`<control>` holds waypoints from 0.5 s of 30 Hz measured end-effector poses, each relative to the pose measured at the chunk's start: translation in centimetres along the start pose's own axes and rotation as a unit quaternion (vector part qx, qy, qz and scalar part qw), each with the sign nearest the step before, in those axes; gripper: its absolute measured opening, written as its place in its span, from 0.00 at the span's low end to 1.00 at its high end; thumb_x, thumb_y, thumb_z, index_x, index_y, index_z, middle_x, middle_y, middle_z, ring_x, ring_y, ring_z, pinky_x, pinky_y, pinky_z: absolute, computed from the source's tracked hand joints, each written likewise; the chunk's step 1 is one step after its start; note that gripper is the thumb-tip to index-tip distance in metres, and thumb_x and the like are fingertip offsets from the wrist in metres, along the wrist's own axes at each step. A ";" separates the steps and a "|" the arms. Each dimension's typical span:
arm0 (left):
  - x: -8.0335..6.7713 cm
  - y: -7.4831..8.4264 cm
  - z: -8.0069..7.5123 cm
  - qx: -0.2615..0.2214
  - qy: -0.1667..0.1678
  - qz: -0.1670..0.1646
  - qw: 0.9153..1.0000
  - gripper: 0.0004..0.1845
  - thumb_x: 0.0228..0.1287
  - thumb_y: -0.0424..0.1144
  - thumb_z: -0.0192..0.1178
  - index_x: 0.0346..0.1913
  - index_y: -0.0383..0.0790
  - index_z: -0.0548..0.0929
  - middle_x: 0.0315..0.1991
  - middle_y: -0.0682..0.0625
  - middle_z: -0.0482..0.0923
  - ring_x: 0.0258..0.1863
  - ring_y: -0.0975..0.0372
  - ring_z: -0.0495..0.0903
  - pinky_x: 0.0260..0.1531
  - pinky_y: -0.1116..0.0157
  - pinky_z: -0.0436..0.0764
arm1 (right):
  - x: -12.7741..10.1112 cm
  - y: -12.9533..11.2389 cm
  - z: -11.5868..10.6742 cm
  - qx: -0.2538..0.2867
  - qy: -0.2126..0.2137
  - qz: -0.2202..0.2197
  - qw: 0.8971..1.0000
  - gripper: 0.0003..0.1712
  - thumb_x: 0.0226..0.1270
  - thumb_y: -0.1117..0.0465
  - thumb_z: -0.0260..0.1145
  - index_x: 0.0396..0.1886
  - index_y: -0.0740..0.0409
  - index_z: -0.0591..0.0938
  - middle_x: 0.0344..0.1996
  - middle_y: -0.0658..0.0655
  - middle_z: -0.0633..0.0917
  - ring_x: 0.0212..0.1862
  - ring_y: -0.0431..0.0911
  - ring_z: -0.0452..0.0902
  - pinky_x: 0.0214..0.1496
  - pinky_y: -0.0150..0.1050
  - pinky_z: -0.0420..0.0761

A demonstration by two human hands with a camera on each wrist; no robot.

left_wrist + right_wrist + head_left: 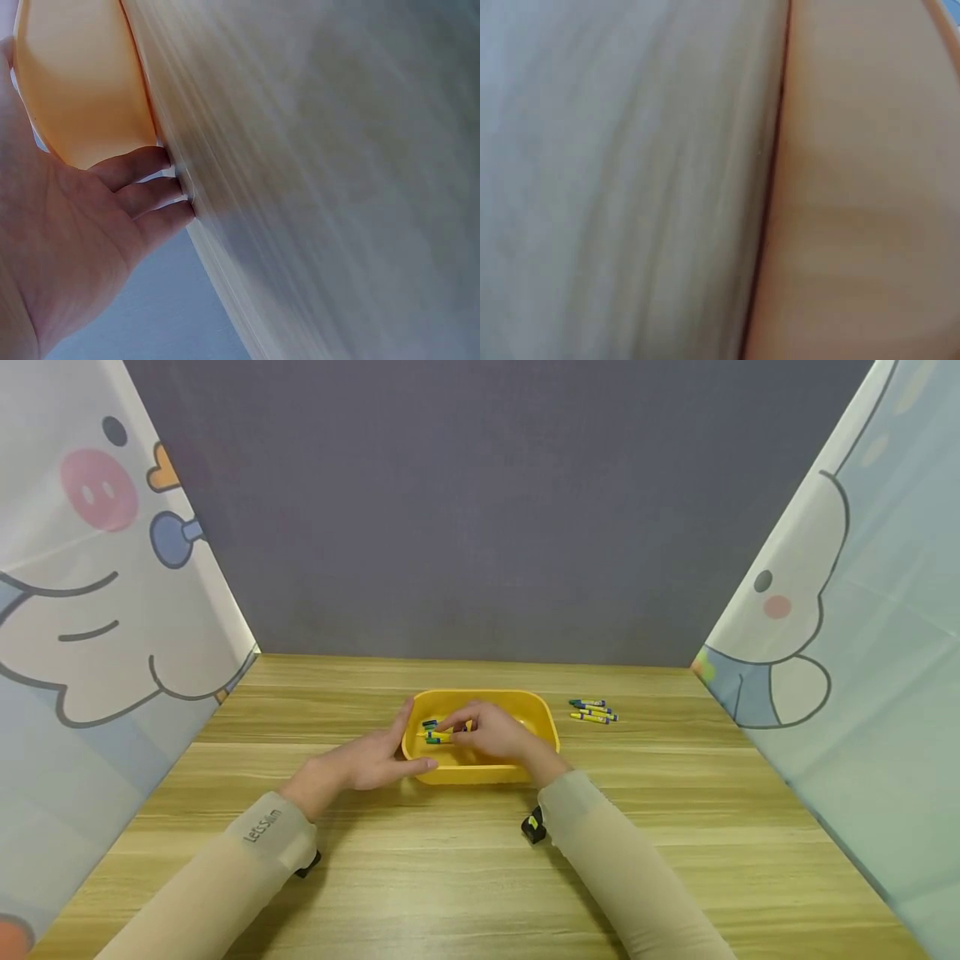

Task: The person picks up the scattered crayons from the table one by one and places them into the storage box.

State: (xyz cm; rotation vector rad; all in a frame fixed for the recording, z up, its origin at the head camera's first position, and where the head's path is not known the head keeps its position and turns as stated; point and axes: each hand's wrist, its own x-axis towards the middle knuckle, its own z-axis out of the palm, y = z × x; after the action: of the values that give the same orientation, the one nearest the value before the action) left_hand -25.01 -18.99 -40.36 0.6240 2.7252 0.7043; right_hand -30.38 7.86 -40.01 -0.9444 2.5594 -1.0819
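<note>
If the right hand, grip unclear, jostles yellow-and-green wax crayons, they may roll about the oblong yellow tray, left hand outspread.

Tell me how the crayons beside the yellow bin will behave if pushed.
The crayons will probably roll, since they look slim and rounded. They seem stiff, lying straight without sagging. Pushing one may well shift others, as they lie bunched together.
</note>
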 end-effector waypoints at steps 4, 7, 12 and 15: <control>0.0 -0.1 0.0 -0.004 0.000 -0.002 1.000 0.68 0.74 0.78 0.55 0.89 0.45 0.21 0.77 0.26 0.71 0.68 0.43 0.82 0.72 0.40 0.77 | 0.2 0.4 0.5 0.003 0.004 0.009 1.000 0.15 0.78 0.64 0.70 0.56 0.46 0.94 0.55 0.52 0.91 0.32 0.41 0.70 0.37 0.33 0.75; 0.0 -0.1 0.1 -0.002 -0.001 -0.007 1.000 0.68 0.74 0.78 0.54 0.89 0.45 0.21 0.78 0.26 0.71 0.70 0.42 0.81 0.73 0.40 0.76 | 0.2 0.5 0.6 -0.003 0.001 0.025 1.000 0.14 0.77 0.65 0.71 0.54 0.48 0.95 0.54 0.54 0.90 0.39 0.42 0.73 0.44 0.35 0.78; 0.0 0.0 0.1 -0.003 -0.001 -0.006 1.000 0.68 0.74 0.79 0.53 0.89 0.45 0.21 0.79 0.25 0.69 0.71 0.41 0.80 0.74 0.40 0.75 | 0.1 0.3 0.6 -0.043 -0.009 0.051 0.998 0.14 0.77 0.65 0.71 0.53 0.47 0.96 0.55 0.54 0.89 0.49 0.46 0.77 0.59 0.43 0.80; 0.0 0.0 0.1 -0.006 0.000 -0.006 1.000 0.68 0.74 0.79 0.54 0.88 0.45 0.20 0.80 0.26 0.68 0.73 0.40 0.79 0.75 0.40 0.74 | 0.2 0.2 0.6 -0.063 -0.009 0.060 0.996 0.13 0.78 0.65 0.71 0.53 0.46 0.96 0.56 0.54 0.89 0.53 0.47 0.79 0.64 0.47 0.80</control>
State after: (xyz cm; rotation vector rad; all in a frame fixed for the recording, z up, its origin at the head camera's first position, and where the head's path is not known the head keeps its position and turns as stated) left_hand -25.01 -18.95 -40.43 0.6046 2.7196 0.7170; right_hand -30.33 7.50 -40.58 -0.8127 2.6579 -0.8862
